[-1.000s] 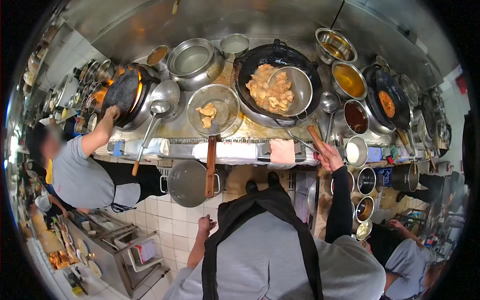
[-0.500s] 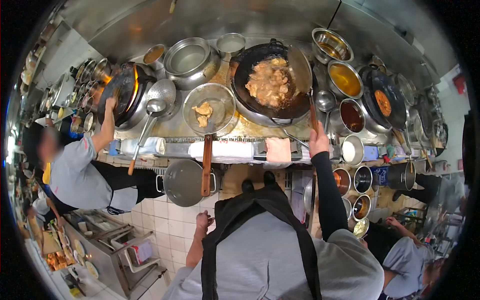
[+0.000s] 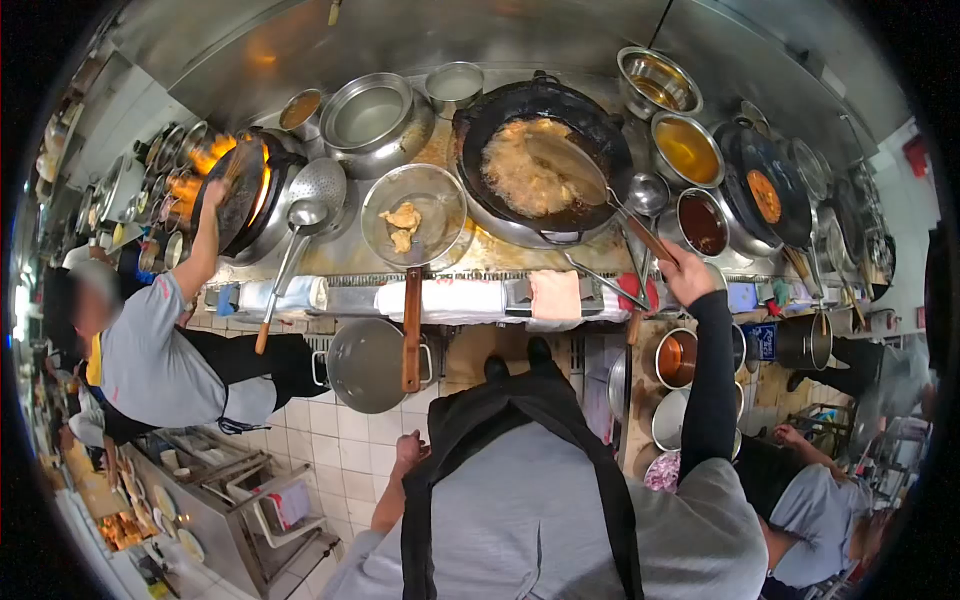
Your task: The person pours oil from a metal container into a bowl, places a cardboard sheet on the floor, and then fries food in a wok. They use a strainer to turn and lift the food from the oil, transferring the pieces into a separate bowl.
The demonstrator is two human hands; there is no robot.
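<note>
Strainer (image 3: 565, 168) over the food (image 3: 515, 180) in the wok (image 3: 602, 128), its wooden handle (image 3: 648, 238) wrapped in the fingers of your right hand (image 3: 690, 277): it should feel stiff and front-heavy when loaded, perhaps slick with oil, so take it by the wood, clear of hot metal. Expect soft, slippery pieces that could tear; froth and the strainer hide some of them, and you can't tell whether your small-looking left hand (image 3: 411, 452) is open or closed.
</note>
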